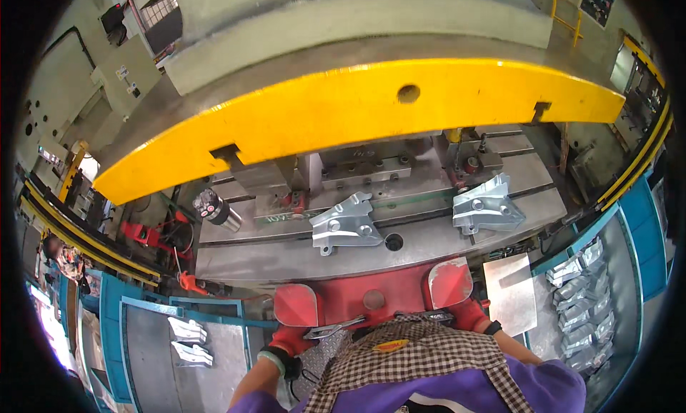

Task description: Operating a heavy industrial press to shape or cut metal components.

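In a red glove, my left hand (291, 337) is at the left end of a red control console (357, 284), below its rounded hood (296, 306). A slim metal tool (334, 328) lies beside that glove; whether I grip it is unclear. My right hand (468, 315), also red-gloved, is by the console's right hood (450, 283). The fingers of both hands are hidden. Beyond the console, one stamped metal bracket (346, 225) rests at the front of the press die, and a second bracket (486, 206) sits farther right.
The yellow-edged press ram (343, 116) hangs above the press bed (286, 259). A dark cylinder (216, 210) stands on the bed's left. Several brackets (582, 306) fill the right blue-framed bin; others (190, 341) lie on the left tray. A bare metal sheet (510, 291) is beside the console.
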Action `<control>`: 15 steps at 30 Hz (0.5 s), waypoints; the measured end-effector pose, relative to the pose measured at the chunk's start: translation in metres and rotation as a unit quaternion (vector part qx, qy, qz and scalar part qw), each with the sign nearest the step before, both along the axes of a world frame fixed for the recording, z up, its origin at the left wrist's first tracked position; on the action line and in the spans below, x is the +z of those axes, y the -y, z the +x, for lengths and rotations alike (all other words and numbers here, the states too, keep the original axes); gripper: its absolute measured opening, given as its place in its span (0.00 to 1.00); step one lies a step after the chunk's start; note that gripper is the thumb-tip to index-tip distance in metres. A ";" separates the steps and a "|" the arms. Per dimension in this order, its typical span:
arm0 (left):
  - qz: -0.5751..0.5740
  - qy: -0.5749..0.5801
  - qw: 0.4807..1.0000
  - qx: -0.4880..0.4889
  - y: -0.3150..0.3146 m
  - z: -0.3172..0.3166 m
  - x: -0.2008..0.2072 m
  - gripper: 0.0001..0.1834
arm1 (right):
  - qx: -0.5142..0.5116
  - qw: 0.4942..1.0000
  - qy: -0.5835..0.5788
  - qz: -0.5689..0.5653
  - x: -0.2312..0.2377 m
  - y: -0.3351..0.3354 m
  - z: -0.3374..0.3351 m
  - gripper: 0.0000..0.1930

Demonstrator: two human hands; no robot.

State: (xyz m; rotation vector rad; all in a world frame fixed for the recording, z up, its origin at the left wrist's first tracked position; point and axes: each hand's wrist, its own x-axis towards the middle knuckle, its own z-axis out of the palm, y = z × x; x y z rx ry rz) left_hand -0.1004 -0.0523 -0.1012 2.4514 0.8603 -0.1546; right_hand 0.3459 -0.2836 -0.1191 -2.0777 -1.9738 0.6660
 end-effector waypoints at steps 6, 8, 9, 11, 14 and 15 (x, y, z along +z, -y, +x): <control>-0.084 -0.016 0.996 0.039 0.004 0.005 0.010 0.30 | -0.035 0.998 -0.042 -0.030 0.021 0.000 -0.005 0.25; -0.164 -0.012 0.983 0.077 0.006 0.005 0.018 0.32 | -0.045 0.998 -0.043 0.002 0.035 0.006 -0.006 0.26; -0.203 -0.009 0.975 0.093 0.008 0.014 0.038 0.33 | -0.053 0.998 -0.041 0.019 0.044 0.010 -0.005 0.26; -0.313 0.107 0.933 0.144 0.001 0.022 0.060 0.29 | -0.074 0.992 -0.103 -0.027 0.059 0.014 -0.006 0.26; -0.290 0.100 0.948 0.080 -0.055 0.072 0.074 0.24 | -0.126 0.956 -0.266 -0.025 0.065 0.014 -0.012 0.24; -0.241 0.034 0.969 0.027 -0.077 0.096 0.085 0.23 | -0.153 0.943 -0.294 -0.022 0.063 0.012 -0.015 0.23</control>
